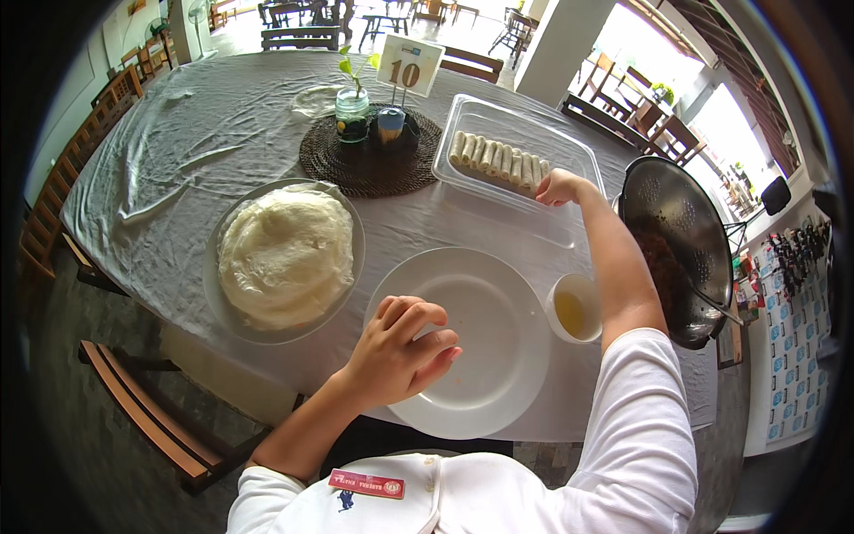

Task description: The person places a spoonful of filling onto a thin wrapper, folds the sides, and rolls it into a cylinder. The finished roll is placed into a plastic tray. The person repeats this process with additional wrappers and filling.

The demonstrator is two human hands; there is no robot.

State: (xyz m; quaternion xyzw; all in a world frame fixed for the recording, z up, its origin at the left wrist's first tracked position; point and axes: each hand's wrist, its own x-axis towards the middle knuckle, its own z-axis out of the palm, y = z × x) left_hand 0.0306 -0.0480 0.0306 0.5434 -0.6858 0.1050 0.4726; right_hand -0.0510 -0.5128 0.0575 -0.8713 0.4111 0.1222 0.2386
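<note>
My left hand (407, 347) hovers over the left part of a large white plate (477, 347), its fingers loosely bent and holding nothing. A few tiny crumbs lie on the plate. My right hand (559, 188) reaches into a clear plastic tray (460, 177), at the right end of a row of several rolled spring rolls (497, 157). Its fingers are bent inward, and whether a roll is between them is hidden. To the left, a stack of thin white wrappers (287, 253) sits on a plate (223, 314). A small white bowl (574, 308) holds yellowish liquid below my right forearm.
A metal wok (694, 233) with dark brown filling and a spoon (717, 304) stands at the right. Behind the plates, a round woven mat (367, 170) carries a plant jar (352, 113) and a table-number stand (408, 67). Wooden chairs (143, 414) surround the cloth-covered table (167, 233).
</note>
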